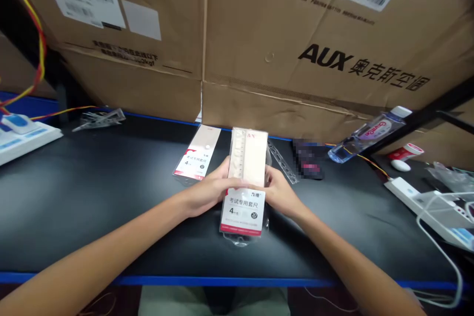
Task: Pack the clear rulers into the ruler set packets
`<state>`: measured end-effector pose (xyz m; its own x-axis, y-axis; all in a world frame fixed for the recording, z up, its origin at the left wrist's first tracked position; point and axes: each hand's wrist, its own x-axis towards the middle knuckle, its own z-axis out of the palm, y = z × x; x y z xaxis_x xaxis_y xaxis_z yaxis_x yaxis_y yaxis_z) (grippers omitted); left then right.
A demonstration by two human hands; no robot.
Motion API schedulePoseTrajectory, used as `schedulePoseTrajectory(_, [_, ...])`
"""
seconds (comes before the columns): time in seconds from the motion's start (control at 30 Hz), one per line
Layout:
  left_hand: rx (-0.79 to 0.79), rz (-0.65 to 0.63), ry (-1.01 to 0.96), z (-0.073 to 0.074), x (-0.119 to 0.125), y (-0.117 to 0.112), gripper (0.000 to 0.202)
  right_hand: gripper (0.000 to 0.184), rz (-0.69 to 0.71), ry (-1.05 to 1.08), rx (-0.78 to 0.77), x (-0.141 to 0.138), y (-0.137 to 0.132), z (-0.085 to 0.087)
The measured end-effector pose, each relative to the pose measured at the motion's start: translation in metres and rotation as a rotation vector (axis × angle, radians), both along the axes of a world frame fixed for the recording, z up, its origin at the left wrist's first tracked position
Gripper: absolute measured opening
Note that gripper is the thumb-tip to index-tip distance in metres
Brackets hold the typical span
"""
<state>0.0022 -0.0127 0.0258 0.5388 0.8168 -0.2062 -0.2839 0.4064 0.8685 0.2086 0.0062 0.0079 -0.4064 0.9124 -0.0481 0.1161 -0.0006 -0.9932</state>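
Left hand (205,192) and right hand (282,193) pinch ruler pack (242,211) by both long edges, thumbs across front, over black tabletop (111,202); probably light, slick, stiffish; best held mid-edges.

Single head-worn view, forward and down, from close above the black desk (92,182).

Desk (111,227): topped in black, edged in blue
Middle: card packet (196,158), clear stencil strip (283,162) laid
Left: white power strip (27,139) placed
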Motion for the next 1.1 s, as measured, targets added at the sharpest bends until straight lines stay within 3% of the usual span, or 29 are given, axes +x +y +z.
schedulePoseTrajectory(0.13, [0.006,0.094,0.034,0.001,-0.003,0.008,0.05,0.052,0.091,0.16,-0.043,0.01,0.003,0.017])
schedulePoseTrajectory(0.27, [0.113,0.19,0.091,0.0,-0.007,0.013,0.042,0.035,0.119,0.318,-0.139,0.016,0.008,0.02])
schedulePoseTrajectory(0.37, [0.194,0.148,0.164,-0.002,-0.006,0.01,0.044,0.027,0.063,0.254,-0.122,0.012,0.008,0.01])
schedulePoseTrajectory(0.53, [0.307,0.051,0.259,-0.002,0.002,0.001,0.054,0.031,0.073,0.141,-0.01,0.002,0.003,-0.001])
schedulePoseTrajectory(0.67, [0.215,-0.018,0.243,0.0,0.003,0.0,0.056,0.034,-0.067,0.18,0.028,0.012,0.012,0.002])
schedulePoseTrajectory(0.77, [0.182,-0.141,0.293,-0.001,0.002,0.001,0.048,0.036,-0.237,0.169,0.093,0.025,0.026,0.005])
schedulePoseTrajectory(0.83, [0.175,-0.164,0.287,-0.003,0.001,0.002,0.041,0.04,-0.26,0.13,0.106,0.031,0.034,0.005])
schedulePoseTrajectory(1.0, [0.068,-0.026,0.235,-0.011,0.005,0.004,0.032,0.058,-0.273,-0.098,0.138,0.034,0.046,-0.002])
schedulePoseTrajectory(1.1, [0.025,0.058,0.262,-0.015,0.008,0.005,0.033,0.057,-0.362,-0.261,0.25,0.042,0.053,-0.005])
